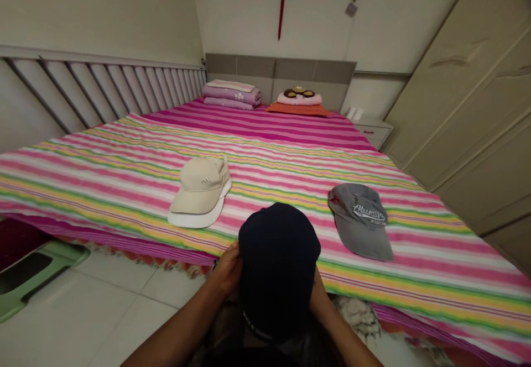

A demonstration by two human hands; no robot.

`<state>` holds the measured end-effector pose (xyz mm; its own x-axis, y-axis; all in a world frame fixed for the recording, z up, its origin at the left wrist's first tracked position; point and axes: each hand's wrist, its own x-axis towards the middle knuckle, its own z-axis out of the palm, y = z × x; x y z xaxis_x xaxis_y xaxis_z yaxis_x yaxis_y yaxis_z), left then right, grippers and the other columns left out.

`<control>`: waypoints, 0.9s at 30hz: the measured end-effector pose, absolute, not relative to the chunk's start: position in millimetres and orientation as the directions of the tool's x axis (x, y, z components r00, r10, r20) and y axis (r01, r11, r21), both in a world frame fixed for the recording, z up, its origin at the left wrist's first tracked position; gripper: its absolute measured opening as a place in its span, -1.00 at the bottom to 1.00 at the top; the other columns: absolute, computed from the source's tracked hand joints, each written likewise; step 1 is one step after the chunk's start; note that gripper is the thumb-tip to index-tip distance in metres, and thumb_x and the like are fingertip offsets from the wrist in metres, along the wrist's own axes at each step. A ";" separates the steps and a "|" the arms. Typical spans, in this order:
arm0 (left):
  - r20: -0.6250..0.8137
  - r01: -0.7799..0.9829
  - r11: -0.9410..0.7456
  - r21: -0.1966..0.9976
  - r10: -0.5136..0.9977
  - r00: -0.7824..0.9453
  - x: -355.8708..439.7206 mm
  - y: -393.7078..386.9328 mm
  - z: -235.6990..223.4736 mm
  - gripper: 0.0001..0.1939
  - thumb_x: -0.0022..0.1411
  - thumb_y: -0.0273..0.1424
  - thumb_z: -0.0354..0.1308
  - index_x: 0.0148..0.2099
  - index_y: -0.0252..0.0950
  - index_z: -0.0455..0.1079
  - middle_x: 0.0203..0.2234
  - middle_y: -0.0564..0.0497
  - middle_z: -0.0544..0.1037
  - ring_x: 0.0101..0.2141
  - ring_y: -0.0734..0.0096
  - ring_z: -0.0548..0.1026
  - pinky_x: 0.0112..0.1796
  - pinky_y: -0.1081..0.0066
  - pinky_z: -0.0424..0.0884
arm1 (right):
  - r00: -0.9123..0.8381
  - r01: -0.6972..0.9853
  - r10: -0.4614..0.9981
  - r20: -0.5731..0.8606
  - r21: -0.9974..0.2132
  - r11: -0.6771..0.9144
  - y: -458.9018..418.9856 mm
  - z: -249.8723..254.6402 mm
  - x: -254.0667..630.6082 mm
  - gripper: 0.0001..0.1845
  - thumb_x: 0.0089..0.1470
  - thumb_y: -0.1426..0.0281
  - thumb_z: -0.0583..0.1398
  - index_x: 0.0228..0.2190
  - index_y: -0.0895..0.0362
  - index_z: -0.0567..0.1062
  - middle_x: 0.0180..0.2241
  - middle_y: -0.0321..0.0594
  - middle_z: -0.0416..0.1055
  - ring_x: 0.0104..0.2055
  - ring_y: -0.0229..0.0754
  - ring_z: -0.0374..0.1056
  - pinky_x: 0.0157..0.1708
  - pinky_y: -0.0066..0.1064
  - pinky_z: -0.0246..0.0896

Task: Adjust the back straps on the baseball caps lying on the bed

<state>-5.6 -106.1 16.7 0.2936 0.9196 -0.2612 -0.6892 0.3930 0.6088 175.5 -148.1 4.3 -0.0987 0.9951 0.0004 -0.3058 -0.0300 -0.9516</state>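
Observation:
A dark navy cap (277, 267) is held up close below the camera, over the near edge of the striped bed (124, 162). My left hand (227, 270) grips the cap's left side. My right hand (317, 292) is mostly hidden behind the cap and holds its right side. On the bed beyond lie a beige cap stacked on a white one (201, 191) to the left and a grey cap with white lettering (362, 219) to the right, both apart from my hands.
Folded purple bedding (232, 95) and a pink pillow on an orange cushion (299, 101) lie at the headboard. A wardrobe (477, 96) stands on the right, a slatted rail (103, 88) along the left, and a green stool (33, 273) on the tiled floor.

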 end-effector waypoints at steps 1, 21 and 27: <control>-0.258 -0.688 0.391 0.611 0.920 0.294 -8.2 -104.7 16.4 -0.86 -0.10 -0.54 0.23 -0.38 -0.34 0.45 -0.52 0.04 0.57 -0.45 0.36 0.51 -0.25 0.40 0.38 | -0.116 -0.334 0.993 -0.020 -0.941 -0.058 -154.9 2.2 177.8 -0.86 0.00 0.32 0.20 -0.34 0.08 0.49 -0.38 -0.25 0.46 -0.38 -0.22 0.34 -0.36 -0.37 0.27; -0.179 -0.767 0.470 0.437 0.881 0.438 -19.8 -127.4 43.2 -0.75 -0.08 -0.56 0.20 -0.27 -0.28 0.44 -0.39 0.06 0.58 -0.35 0.39 0.53 -0.19 0.42 0.38 | -0.333 -0.709 0.905 -0.264 -0.563 -0.426 -199.6 -1.3 183.3 -0.60 -0.23 0.35 0.35 -0.23 0.01 0.51 -0.38 -0.24 0.54 -0.37 -0.13 0.45 -0.24 -0.30 0.32; -0.385 -0.684 0.604 0.409 0.794 0.471 -12.8 -128.8 37.1 -0.83 -0.07 -0.50 0.20 -0.33 -0.40 0.46 -0.46 -0.07 0.59 -0.44 0.31 0.53 -0.26 0.34 0.40 | -0.344 -0.742 0.894 -0.287 -0.501 -0.446 -202.6 -3.3 190.7 -0.61 -0.25 0.39 0.36 -0.26 -0.02 0.52 -0.23 -0.21 0.53 -0.20 -0.13 0.44 -0.14 -0.36 0.30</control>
<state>-12.8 -128.8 37.1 0.4706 0.7938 -0.3852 -0.6839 0.6040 0.4092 190.7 -202.6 -3.3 -0.3444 0.8940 -0.2865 -0.7417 -0.4463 -0.5007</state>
